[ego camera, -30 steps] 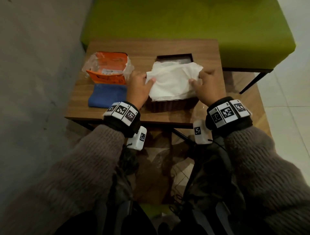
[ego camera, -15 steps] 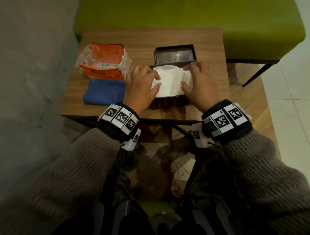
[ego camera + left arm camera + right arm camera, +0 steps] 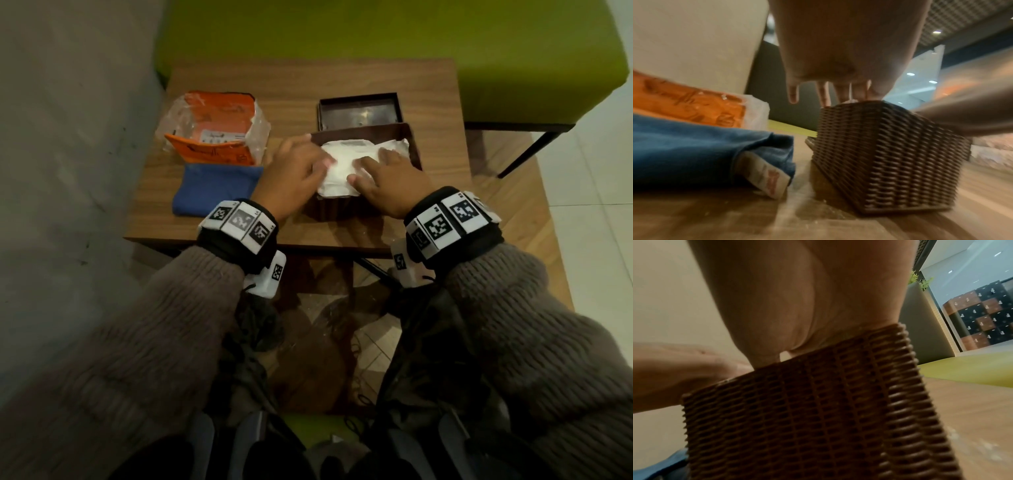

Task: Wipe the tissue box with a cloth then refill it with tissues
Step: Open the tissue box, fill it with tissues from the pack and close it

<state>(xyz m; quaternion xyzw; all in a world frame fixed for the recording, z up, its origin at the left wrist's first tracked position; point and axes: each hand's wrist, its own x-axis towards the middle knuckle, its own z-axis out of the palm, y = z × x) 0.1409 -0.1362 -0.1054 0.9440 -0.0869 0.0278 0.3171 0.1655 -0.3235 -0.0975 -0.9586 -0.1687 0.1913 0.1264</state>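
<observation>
A dark brown woven tissue box (image 3: 337, 210) (image 3: 885, 155) (image 3: 818, 418) stands open on the small wooden table (image 3: 342, 89). A stack of white tissues (image 3: 356, 154) lies inside it. My left hand (image 3: 298, 168) presses flat on the stack's left part, fingers straight. My right hand (image 3: 387, 174) presses flat on its right part. The box's dark lid (image 3: 359, 111) lies behind the box. A folded blue cloth (image 3: 215, 188) (image 3: 701, 151) lies left of the box. An orange tissue pack (image 3: 215, 128) (image 3: 688, 104) in clear wrap sits behind the cloth.
A green upholstered bench (image 3: 376, 31) runs behind the table. A grey wall (image 3: 68, 137) closes the left side. The table's near edge (image 3: 274, 241) is close to my wrists, with wooden floor (image 3: 325, 342) and pale tiles (image 3: 589, 171) below.
The loose tissue stack, held above the box a second ago, now lies down inside it. Both hands moved from pinching its edges to pressing flat on top.
</observation>
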